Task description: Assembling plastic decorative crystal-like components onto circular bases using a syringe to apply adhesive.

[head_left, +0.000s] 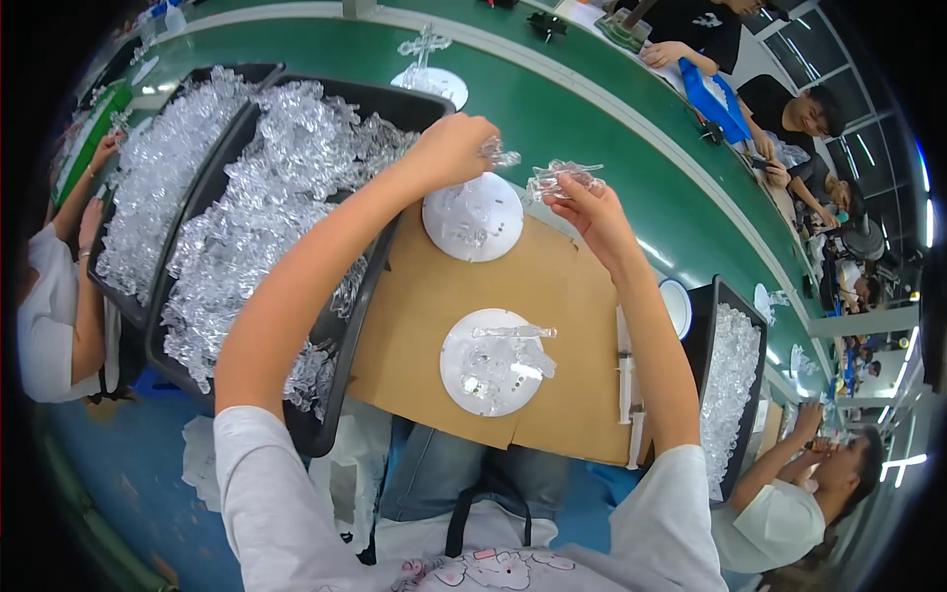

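Over the far edge of a sheet of cardboard, both my hands are raised a short way apart. My left hand (pixel 449 150) is closed on a small clear plastic piece (pixel 501 155) that sticks out past its fingertips. Between the thumb and fingers of my right hand (pixel 594 212) is a larger clear plastic part (pixel 552 181) with thin prongs. Below my left hand a white round plate (pixel 493 240) carries clear parts. Nearer to me, a second white round plate (pixel 459 383) holds several more, one long piece lying across it.
Black bins (pixel 380 286) heaped with clear parts stand at my left; another bin (pixel 755 385) is at my right. Syringes (pixel 625 380) lie by the cardboard (pixel 395 345)'s right edge. Beyond, on the green table (pixel 562 109), is a white disc (pixel 449 89) with a clear assembly. Co-workers sit around.
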{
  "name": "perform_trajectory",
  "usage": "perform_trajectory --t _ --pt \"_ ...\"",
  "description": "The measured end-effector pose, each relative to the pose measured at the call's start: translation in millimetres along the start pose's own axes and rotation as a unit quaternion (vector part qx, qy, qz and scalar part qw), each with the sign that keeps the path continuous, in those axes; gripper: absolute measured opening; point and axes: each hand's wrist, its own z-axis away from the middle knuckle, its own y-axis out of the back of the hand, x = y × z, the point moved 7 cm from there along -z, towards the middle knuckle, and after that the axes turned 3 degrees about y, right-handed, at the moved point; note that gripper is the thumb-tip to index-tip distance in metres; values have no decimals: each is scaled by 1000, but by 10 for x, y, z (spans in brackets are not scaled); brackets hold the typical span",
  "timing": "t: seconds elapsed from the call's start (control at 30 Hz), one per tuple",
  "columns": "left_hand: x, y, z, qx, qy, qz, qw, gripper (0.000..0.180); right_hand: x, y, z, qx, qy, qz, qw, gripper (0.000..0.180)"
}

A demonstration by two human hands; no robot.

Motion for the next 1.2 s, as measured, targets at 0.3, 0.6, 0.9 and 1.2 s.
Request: perform_trajectory --t 0.3,0.6,0.9,1.2 --pt "71 -37 114 -22 -22 118 992 28 209 -214 54 -13 76 230 970 24" --pt "4 -52 179 3 -1 148 989 27 299 -327 -11 11 76 269 960 24" --pt "17 -105 128 -55 -5 170 984 21 185 -419 93 37 92 348 932 24" --pt "44 -119 115 -142 -6 154 978 27 70 -685 252 44 166 494 852 25"
